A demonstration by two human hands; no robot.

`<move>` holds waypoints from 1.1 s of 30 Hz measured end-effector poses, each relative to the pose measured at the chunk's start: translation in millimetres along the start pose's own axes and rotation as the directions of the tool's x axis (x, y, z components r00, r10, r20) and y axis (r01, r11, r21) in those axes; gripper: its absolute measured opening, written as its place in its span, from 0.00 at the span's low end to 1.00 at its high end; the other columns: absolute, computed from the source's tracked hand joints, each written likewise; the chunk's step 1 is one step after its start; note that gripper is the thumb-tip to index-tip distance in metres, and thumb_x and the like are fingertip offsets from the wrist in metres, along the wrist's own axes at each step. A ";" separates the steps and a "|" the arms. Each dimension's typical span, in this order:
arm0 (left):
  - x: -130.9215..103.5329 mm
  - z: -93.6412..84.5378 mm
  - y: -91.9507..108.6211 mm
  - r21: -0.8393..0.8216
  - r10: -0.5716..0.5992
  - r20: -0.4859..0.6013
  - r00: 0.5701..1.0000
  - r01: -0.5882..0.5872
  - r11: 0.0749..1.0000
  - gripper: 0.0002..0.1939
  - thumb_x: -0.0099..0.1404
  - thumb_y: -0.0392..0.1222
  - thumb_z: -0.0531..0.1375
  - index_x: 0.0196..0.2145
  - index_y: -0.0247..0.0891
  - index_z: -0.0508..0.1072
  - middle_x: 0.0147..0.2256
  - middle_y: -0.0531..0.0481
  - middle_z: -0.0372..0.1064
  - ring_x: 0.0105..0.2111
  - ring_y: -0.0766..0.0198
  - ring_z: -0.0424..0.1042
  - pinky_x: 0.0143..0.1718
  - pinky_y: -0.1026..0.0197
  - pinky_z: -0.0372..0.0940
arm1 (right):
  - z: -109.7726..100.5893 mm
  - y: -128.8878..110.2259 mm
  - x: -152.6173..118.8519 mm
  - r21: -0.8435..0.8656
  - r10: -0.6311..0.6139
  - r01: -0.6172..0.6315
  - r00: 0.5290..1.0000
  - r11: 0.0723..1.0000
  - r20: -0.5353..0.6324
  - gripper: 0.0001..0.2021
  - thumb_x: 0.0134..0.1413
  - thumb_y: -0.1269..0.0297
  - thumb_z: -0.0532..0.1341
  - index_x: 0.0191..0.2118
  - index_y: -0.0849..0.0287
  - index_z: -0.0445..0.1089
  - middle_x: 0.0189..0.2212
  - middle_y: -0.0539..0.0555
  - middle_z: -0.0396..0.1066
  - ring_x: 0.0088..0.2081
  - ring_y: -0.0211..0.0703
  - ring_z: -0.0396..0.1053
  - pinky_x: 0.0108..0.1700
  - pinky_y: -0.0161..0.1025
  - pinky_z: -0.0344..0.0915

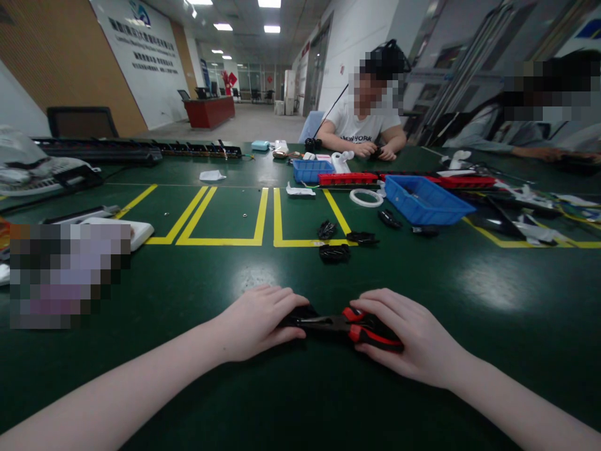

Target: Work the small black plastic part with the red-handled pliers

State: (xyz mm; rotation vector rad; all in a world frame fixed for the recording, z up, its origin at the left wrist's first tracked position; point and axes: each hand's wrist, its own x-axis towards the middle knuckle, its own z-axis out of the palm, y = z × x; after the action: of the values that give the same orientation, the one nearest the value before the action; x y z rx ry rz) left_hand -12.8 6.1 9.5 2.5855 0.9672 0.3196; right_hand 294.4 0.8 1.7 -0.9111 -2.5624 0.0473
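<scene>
**Red-and-black pliers [337, 322] in hand over a green tabletop [211, 269]**

Legible on the white shirt [364, 129] of a co-worker [393, 136] opposite: "NEW YORK". At back left, a wall sign [142, 45] in Chinese characters with smaller Latin letters, too blurred to read with certainty. Across the tabletop, a glossy sheen and yellow tape [220, 242] in three-sided boxes. Farther back, two blue trays [434, 216]; nearer, loose black parts [334, 253]. Beyond, a red desk [211, 113] and lit ceiling panels [269, 3]. At centre foreground, the pliers: right hand [413, 332] closed around the handles, left hand [263, 319] pinching a black piece [307, 311], partly hidden, at the nose.
</scene>
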 end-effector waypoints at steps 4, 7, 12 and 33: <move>0.1 0.2 -0.4 -0.006 0.010 0.000 1.000 -0.010 1.000 0.18 0.73 0.48 0.58 0.56 0.40 0.64 0.48 0.45 0.73 0.46 0.54 0.74 0.47 0.52 0.68 | 0.9 0.9 0.2 -0.011 0.010 -0.010 1.000 1.000 -0.001 0.22 0.57 0.55 0.63 0.56 0.55 0.66 0.47 0.60 0.73 0.45 0.51 0.73 0.44 0.46 0.73; 0.2 0.4 -0.7 -0.008 0.009 0.004 1.000 -0.009 1.000 0.18 0.72 0.48 0.58 0.56 0.41 0.64 0.48 0.45 0.73 0.46 0.54 0.74 0.47 0.52 0.68 | 0.2 0.8 0.7 -0.012 0.007 -0.007 1.000 1.000 0.001 0.23 0.57 0.55 0.63 0.56 0.55 0.66 0.48 0.60 0.73 0.46 0.50 0.73 0.44 0.46 0.72; 0.1 1.0 -0.9 -0.002 0.013 0.004 1.000 -0.013 1.000 0.18 0.72 0.48 0.57 0.56 0.40 0.64 0.48 0.45 0.73 0.46 0.54 0.74 0.47 0.52 0.68 | -1.2 -1.1 2.3 -0.014 0.006 -0.007 1.000 1.000 -0.006 0.22 0.56 0.58 0.63 0.56 0.56 0.65 0.49 0.60 0.73 0.46 0.50 0.72 0.46 0.47 0.71; -0.4 -0.3 1.0 -0.026 -0.010 -0.005 1.000 0.010 1.000 0.17 0.72 0.48 0.58 0.55 0.41 0.65 0.48 0.47 0.73 0.46 0.55 0.74 0.47 0.52 0.68 | -1.3 -4.7 4.1 -0.100 -0.045 0.037 0.996 0.994 -0.072 0.21 0.56 0.57 0.64 0.55 0.55 0.64 0.45 0.57 0.76 0.47 0.51 0.73 0.56 0.56 0.59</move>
State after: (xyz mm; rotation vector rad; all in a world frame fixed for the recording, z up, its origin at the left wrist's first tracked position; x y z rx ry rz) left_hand -12.5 5.2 10.1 2.5570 0.9706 0.3343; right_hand 289.3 -0.6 5.2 -0.8785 -2.5321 -0.1235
